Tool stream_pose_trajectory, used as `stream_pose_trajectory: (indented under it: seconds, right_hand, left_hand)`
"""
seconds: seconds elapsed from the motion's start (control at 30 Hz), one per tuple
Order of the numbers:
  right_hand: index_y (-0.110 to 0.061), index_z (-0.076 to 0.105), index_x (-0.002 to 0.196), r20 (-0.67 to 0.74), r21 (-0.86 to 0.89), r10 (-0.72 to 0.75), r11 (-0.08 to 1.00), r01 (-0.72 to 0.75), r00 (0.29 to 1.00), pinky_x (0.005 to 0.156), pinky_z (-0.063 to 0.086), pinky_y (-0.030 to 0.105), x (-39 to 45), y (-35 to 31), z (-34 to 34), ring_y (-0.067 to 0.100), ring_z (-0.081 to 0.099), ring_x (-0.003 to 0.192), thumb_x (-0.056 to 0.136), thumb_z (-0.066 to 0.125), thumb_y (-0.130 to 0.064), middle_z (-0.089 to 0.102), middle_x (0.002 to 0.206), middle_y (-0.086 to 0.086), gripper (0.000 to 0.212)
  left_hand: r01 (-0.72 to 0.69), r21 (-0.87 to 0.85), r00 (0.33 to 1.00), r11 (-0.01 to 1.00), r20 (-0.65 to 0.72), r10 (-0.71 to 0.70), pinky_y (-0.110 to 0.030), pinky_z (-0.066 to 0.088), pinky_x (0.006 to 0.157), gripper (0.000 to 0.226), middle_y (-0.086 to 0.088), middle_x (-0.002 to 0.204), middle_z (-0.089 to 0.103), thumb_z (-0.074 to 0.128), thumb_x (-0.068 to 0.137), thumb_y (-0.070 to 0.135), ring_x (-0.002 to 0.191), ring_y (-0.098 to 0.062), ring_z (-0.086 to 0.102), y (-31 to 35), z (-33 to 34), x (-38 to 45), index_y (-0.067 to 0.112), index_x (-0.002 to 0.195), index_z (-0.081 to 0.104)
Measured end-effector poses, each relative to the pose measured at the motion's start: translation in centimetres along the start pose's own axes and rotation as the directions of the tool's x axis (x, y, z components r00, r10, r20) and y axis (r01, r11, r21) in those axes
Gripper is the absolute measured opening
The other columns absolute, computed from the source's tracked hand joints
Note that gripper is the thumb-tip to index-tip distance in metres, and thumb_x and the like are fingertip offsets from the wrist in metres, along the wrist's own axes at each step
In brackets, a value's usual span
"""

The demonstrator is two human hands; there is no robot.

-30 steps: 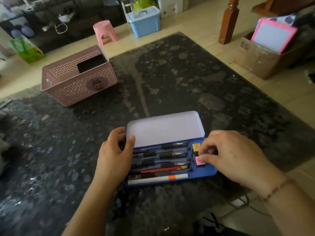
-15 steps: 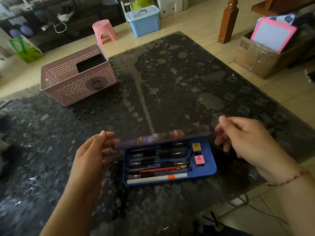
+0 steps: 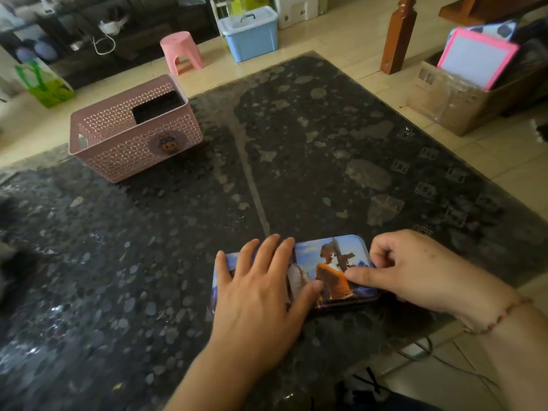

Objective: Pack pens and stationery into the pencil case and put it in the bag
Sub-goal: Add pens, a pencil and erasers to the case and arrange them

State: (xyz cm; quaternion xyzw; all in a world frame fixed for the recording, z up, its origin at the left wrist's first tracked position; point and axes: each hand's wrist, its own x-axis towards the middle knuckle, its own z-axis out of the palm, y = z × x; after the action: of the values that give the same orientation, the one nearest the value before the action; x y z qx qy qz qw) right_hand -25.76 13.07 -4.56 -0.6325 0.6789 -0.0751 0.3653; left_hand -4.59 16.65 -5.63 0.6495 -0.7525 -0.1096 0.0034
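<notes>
With the left hand spread flat on the lid and the right hand curled loosely at its end, gripping nothing, the pencil case is being pressed shut on the dark surface. Lifting and bagging come next, though no bag is clearly identified. A colourful printed lid is shown.

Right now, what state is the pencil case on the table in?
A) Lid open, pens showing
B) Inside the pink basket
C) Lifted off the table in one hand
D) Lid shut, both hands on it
D: the pencil case lies shut on the table, its printed lid facing up, with the left hand flat on it and the right hand at its right end; no pens show.
</notes>
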Motion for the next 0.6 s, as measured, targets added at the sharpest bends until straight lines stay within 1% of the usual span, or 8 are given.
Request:
stream_pose_trajectory:
  seconds: [0.07,0.13,0.27,0.37,0.43,0.5,0.57,0.6]
  right_hand:
    - [-0.017,0.054,0.061,-0.015,-0.014,0.003,1.000,-0.004,1.000,0.056,0.053,0.038,0.0,-0.1,0.1,0.019,0.062,0.055,0.060,0.076,-0.060,0.065,0.060,0.005,0.048]
    - [-0.017,0.054,0.061,-0.021,-0.025,0.016,1.000,-0.016,1.000,0.057,0.054,0.041,0.0,-0.1,0.1,0.021,0.065,0.058,0.060,0.076,-0.060,0.066,0.061,0.006,0.048]
    - [-0.019,0.055,0.064,-0.065,-0.137,0.043,0.989,-0.052,0.997,0.057,0.050,0.036,-0.3,-0.5,0.4,0.014,0.058,0.058,0.061,0.072,-0.063,0.062,0.061,-0.001,0.047]
    - [-0.022,0.053,0.069,-0.106,-0.252,0.044,0.965,-0.070,0.993,0.061,0.049,0.034,-0.7,-1.2,0.7,0.010,0.056,0.063,0.066,0.068,-0.065,0.060,0.067,-0.005,0.045]
    - [-0.025,0.051,0.073,-0.116,-0.248,0.058,0.965,-0.086,0.992,0.063,0.052,0.035,-0.6,-1.1,0.7,0.009,0.056,0.065,0.066,0.069,-0.065,0.060,0.069,-0.007,0.044]
    - [-0.030,0.049,0.081,-0.098,-0.218,0.078,0.971,-0.098,0.992,0.065,0.054,0.037,-0.4,-0.9,0.7,0.008,0.058,0.068,0.062,0.069,-0.067,0.061,0.074,-0.009,0.047]
    - [-0.034,0.049,0.090,-0.070,-0.209,0.099,0.971,-0.112,0.993,0.067,0.054,0.036,-0.3,-1.1,0.6,0.008,0.059,0.074,0.061,0.069,-0.069,0.061,0.080,-0.011,0.050]
    - [-0.035,0.050,0.094,-0.063,-0.207,0.100,0.972,-0.111,0.993,0.068,0.054,0.036,-0.4,-1.2,0.6,0.008,0.060,0.075,0.061,0.069,-0.069,0.061,0.081,-0.012,0.050]
  left_hand:
    - [-0.002,0.017,1.000,1.000,-0.014,0.003,-0.055,0.002,0.117,0.081,0.017,0.157,0.020,-0.002,0.079,0.080,0.146,-0.014,0.014,0.2,0.5,0.0,0.039,0.147,0.012]
    - [-0.003,0.030,1.000,1.000,-0.023,0.004,-0.058,0.008,0.116,0.081,0.014,0.155,0.028,0.001,0.082,0.080,0.144,-0.017,0.023,0.2,0.6,0.1,0.037,0.147,0.020]
    - [-0.007,0.055,1.000,0.998,-0.022,0.008,-0.064,0.018,0.111,0.076,0.006,0.148,0.041,0.012,0.086,0.077,0.137,-0.025,0.037,0.3,1.4,0.3,0.032,0.144,0.031]
    - [-0.008,0.059,0.999,0.998,-0.039,0.010,-0.066,0.019,0.109,0.075,0.003,0.147,0.043,0.015,0.087,0.076,0.136,-0.028,0.039,0.3,1.7,0.3,0.031,0.145,0.030]
    - [-0.019,0.046,0.999,0.999,-0.040,0.021,-0.064,0.013,0.112,0.077,0.005,0.152,0.036,0.012,0.085,0.078,0.141,-0.026,0.031,0.3,1.7,0.4,0.034,0.147,0.023]
    - [0.013,0.038,0.999,0.999,-0.034,-0.012,-0.059,0.001,0.116,0.085,0.007,0.160,0.015,0.007,0.080,0.083,0.147,-0.021,0.011,-0.2,1.4,0.2,0.035,0.150,0.007]
    - [0.165,0.031,0.986,0.986,-0.009,-0.164,-0.055,-0.009,0.115,0.103,0.008,0.161,-0.011,-0.001,0.067,0.091,0.147,-0.017,-0.012,-1.7,1.2,-0.5,0.030,0.150,-0.012]
    - [0.268,0.009,0.963,0.963,0.002,-0.268,-0.055,-0.010,0.115,0.111,0.008,0.160,-0.016,-0.002,0.061,0.094,0.146,-0.017,-0.017,-2.6,1.0,-1.0,0.027,0.149,-0.016]
